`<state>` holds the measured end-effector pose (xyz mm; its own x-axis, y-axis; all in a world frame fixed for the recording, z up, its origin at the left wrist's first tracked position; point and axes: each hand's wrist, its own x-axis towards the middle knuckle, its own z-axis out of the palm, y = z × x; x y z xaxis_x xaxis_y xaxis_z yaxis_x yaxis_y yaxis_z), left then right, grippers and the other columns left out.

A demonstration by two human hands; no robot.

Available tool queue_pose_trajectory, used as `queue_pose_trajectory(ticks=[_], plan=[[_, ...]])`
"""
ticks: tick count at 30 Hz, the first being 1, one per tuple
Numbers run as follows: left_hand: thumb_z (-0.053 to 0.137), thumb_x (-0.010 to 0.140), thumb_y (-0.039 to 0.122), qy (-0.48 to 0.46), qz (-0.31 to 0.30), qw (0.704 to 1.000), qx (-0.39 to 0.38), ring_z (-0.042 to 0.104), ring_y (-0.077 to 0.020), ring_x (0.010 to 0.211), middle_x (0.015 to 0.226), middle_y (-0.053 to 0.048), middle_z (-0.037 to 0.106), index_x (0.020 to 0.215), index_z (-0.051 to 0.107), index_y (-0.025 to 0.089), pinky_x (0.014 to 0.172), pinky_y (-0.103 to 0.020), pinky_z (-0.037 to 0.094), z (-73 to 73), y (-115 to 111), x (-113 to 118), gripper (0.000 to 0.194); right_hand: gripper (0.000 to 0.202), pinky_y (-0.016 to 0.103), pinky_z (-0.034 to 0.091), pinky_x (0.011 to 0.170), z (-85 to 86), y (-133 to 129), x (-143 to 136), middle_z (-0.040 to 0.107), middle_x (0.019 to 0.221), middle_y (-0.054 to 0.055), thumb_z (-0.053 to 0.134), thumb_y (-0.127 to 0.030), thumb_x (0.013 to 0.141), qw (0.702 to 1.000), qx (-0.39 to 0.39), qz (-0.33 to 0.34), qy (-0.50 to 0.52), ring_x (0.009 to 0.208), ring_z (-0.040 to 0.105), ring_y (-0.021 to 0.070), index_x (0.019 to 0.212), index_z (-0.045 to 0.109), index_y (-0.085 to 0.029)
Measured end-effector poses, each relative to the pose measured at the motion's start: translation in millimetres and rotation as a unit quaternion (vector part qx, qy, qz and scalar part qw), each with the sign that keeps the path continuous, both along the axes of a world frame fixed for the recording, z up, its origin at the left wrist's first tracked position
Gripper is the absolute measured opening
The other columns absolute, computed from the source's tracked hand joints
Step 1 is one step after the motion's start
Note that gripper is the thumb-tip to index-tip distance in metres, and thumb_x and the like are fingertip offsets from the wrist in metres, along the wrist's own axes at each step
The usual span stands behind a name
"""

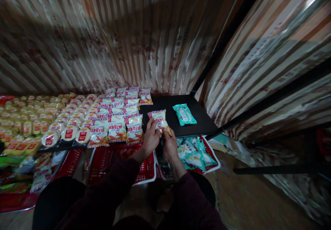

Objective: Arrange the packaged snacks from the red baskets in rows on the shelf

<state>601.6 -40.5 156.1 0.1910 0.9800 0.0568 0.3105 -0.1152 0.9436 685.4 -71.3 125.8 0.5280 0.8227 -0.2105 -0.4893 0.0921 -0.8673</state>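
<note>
A white snack bag [160, 118] with a red and blue striped edge is held between both hands above the black shelf [165, 103]. My left hand [151, 136] closes on its left side, and my right hand [170, 145] grips its lower right corner. Just left of it, rows of matching snack bags [134, 129] lie face up, printed with red lettering. To the right, a teal snack bag [184, 114] rests by itself on the shelf, its back label upward.
Below the shelf stand a red basket [153, 176] and another basket [217, 164] holding teal bags [192, 152]. Round white packaged snacks [69, 133] and yellow packaged cakes [27, 128] fill the left side. A black post [219, 51] rises before the striped curtain [129, 40].
</note>
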Motion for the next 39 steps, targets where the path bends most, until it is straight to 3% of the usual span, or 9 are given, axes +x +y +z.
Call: queue_pose_trajectory(ticks=[7,19,32,39], plan=[[0.047,0.083,0.018,-0.006,0.003,1.000,0.026,0.035,-0.0217,0.136,0.148,-0.008,0.035,0.124,0.058,0.018,0.115,-0.032,0.024,-0.4,15.7,4.3,0.042,0.046,0.029,0.053,0.070,-4.1,15.1,3.7,0.071,0.091,0.002,0.074,-0.044,0.061,1.000,-0.012,0.020,-0.013,0.078,0.065,0.0170,0.100,0.064,-0.021],[0.049,0.080,0.018,0.089,0.001,0.994,0.062,0.027,-0.0277,0.140,0.149,-0.012,0.036,0.129,0.054,0.012,0.117,-0.038,0.021,-2.2,32.0,10.6,0.049,0.050,0.030,0.054,0.074,-16.3,47.1,12.8,0.073,0.083,0.001,0.077,-0.037,0.057,1.000,-0.015,0.025,0.010,0.077,0.067,0.0179,0.101,0.066,-0.017],[0.057,0.073,0.017,0.084,0.053,0.994,0.049,0.024,-0.0299,0.141,0.149,-0.011,0.034,0.121,0.060,0.015,0.117,-0.040,0.018,3.4,56.7,19.7,0.049,0.047,0.031,0.054,0.068,-26.0,79.5,8.3,0.073,0.078,0.003,0.073,-0.038,0.056,0.999,-0.001,0.033,-0.014,0.072,0.067,0.0189,0.097,0.066,-0.017],[0.055,0.077,0.021,0.127,0.075,0.988,0.042,0.029,-0.0322,0.138,0.147,-0.017,0.036,0.123,0.058,0.011,0.115,-0.043,0.021,2.6,70.9,22.7,0.047,0.043,0.032,0.053,0.065,-24.1,102.1,7.2,0.070,0.068,0.001,0.073,-0.033,0.052,1.000,-0.015,0.027,0.002,0.068,0.066,0.0193,0.092,0.066,-0.016]])
